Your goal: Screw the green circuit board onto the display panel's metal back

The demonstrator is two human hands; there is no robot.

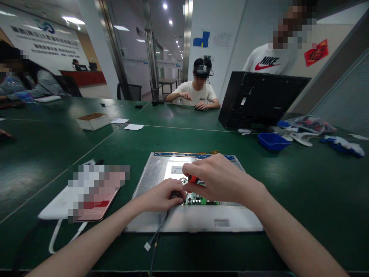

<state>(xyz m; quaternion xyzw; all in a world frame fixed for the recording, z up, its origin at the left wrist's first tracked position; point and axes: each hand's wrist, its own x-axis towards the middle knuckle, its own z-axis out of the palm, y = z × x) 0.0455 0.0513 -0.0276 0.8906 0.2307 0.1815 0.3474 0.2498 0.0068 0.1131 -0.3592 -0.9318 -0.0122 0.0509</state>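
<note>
A flat silver display panel (190, 219) lies on the green table in front of me, with a blue circuit strip (184, 154) along its far edge. On its middle sits a green circuit board (198, 199), partly covered by my hands. My right hand (219, 177) is closed around the red-orange handle of a screwdriver (192, 179), held over the board; its tip is hidden. My left hand (165, 194) is pinched at the board's left side, where a dark cable (165, 221) runs into its fingers. The cable's white connector (147, 245) hangs past the panel's near edge.
Left of the panel lie a white power bank (57, 202) and a pinkish phone (98, 204) with white cords. Farther off are a small box (92, 121), a black monitor (262, 100), a blue tray (272, 141) and gloves (343, 146). Other people are around the table.
</note>
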